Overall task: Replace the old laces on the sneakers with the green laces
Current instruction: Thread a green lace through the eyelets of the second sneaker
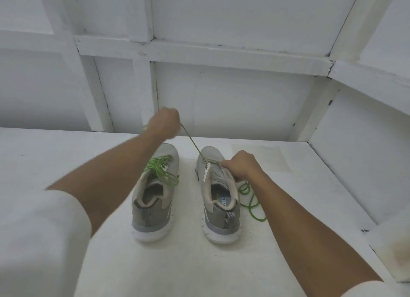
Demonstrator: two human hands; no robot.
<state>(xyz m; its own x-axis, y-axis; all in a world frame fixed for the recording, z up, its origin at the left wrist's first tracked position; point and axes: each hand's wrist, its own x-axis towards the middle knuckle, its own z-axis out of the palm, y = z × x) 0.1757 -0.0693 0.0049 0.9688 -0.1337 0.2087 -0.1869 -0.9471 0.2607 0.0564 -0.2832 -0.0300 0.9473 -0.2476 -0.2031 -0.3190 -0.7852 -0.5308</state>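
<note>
White tabletop (66, 146), 2 sneakers (153, 210): left hand (164, 123) raised, gripping taut green lace (192, 141); right hand (241, 164) pinches it at right sneaker (218, 210).

**Green lace (192, 141) drawn taut from right sneaker (218, 210)**

On a white surface (199, 263), a left sneaker (153, 208), laced in green, is set beside it. The lace is held taut by the raised left hand (165, 123); the eyelets are gripped by the right hand (240, 164).
</note>
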